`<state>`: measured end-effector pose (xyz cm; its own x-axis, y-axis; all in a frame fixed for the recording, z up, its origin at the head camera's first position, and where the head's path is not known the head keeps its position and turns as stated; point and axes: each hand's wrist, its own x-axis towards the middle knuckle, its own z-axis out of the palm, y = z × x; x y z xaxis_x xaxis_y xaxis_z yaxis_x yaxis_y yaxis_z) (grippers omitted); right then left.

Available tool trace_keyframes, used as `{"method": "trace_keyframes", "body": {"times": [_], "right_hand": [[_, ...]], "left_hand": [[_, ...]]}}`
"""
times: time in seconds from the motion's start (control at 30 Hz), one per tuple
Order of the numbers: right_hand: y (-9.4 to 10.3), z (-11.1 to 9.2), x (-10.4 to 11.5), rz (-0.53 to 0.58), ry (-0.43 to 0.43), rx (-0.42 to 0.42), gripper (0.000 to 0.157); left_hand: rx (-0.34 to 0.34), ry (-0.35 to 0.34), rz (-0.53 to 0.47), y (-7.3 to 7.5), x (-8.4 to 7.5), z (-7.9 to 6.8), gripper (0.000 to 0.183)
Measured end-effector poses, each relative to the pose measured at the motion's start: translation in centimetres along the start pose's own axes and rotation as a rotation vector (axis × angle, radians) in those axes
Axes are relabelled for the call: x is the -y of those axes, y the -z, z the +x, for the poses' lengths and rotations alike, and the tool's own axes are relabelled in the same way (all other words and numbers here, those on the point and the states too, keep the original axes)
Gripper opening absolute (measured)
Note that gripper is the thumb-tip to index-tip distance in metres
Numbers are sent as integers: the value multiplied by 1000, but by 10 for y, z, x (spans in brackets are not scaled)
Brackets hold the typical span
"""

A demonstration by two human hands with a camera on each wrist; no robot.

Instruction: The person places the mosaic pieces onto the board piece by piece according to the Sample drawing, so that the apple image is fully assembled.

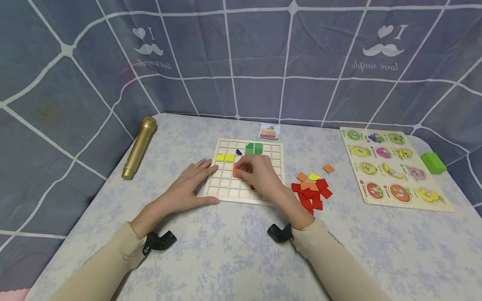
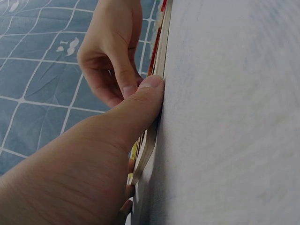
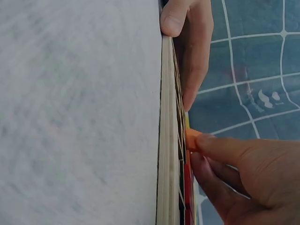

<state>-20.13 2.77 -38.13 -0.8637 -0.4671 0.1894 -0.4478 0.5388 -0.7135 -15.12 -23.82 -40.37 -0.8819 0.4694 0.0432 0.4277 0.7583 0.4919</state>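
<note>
A wooden grid board (image 1: 229,193) lies on the patterned tablecloth. My right hand (image 1: 262,174) pinches an orange square tile (image 3: 192,139) between thumb and fingers, right at the board's surface near its middle. My left hand (image 1: 188,188) rests at the board's left side, fingers extended along the edge and thumb at the front left corner. Green tiles (image 1: 254,149) form a rounded shape near the back of the grid. Yellow tiles (image 1: 225,157) sit at the left, beside a small dark blue piece (image 1: 239,152). A red tile (image 1: 253,187) shows partly under my right hand.
Loose red tiles (image 1: 317,204) lie heaped right of the board, with orange tiles (image 1: 328,169) and a yellow piece (image 1: 314,177). Behind the board is a picture card (image 1: 269,131). A gold microphone (image 1: 139,148) lies left; a fruit puzzle (image 1: 380,167) and green block (image 1: 434,163) are right.
</note>
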Motion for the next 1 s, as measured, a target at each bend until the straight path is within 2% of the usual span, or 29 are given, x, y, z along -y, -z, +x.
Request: {"method": "trace_keyframes", "body": {"times": [0.17,0.43,0.53,0.8,0.9,1.0], "right_hand": [[0,-2,-1,-35,35,-21,13],[-2,-3,0,-44,52,3,13],[0,-3,0,-83,63,15,16],[11,-6,2,-208,94,85,17],[18,-10,2,-219,99,108,17],[30,-16,-2,-216,106,93,17]], "left_hand": [[0,-4,1,1,-1,1,100],[6,-1,2,0,-1,1,101],[4,0,1,0,0,1,100],[11,3,5,-1,0,1,101],[8,8,9,-1,0,1,102],[3,10,12,-1,0,2,102]]}}
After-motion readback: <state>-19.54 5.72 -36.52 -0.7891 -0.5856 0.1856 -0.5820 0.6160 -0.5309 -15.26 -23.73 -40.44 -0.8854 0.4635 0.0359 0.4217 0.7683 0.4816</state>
